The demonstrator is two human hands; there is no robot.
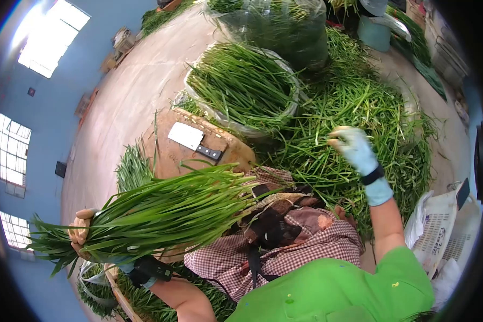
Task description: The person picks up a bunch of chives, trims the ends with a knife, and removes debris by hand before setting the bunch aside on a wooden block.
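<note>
My left hand (82,229), in a glove with tan fingertips, is closed round the leafy end of a big bunch of garlic chives (182,206). The bunch lies across my lap, its stem ends pointing right. My right hand (353,149), in a pale blue glove, is over the loose heap of chives (359,102) on the right. Its fingers are bent and a little apart, with nothing plainly held. A cleaver (187,136) with a black handle lies on the wooden board (163,155) just beyond the bunch.
Beyond the board stands a plastic-lined container of chives (241,86), with a large clear bag (284,32) behind it. More chives (131,166) lie left of the board. A teal bucket (374,35) is at the back right, and a white printed sack (437,231) is at the right.
</note>
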